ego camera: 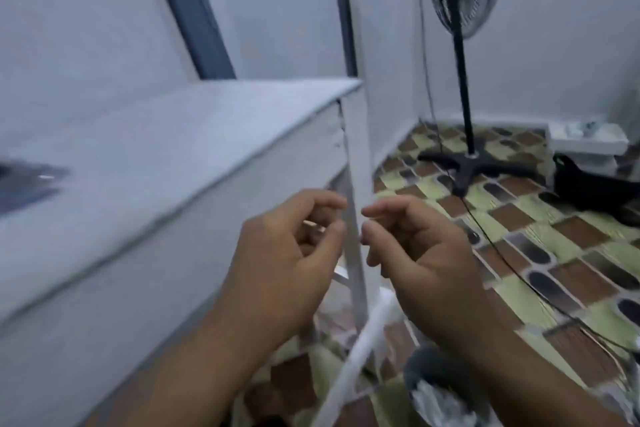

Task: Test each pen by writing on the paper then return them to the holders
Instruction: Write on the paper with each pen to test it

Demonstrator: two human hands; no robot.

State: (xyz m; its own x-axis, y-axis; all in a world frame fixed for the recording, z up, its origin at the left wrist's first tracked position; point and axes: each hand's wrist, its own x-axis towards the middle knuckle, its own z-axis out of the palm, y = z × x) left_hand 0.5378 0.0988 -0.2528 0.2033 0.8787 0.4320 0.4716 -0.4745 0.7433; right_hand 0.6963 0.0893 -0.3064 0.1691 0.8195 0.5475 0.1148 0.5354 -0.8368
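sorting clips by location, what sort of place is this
Probably a room in a home: a black pedestal fan stands on a patterned green-and-brown tiled floor beside a white table.

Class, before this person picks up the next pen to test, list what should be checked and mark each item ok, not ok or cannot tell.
1. Left hand free of any pen: ok, fingers loosely curled, nothing held.
2. Right hand free: ok, nothing held.
3. Pens in view: not ok, none visible.
4. Paper in view: not ok.
5. Holders in view: not ok.
6. White table top within reach: cannot tell; the view is blurred and turned toward the black standing fan.
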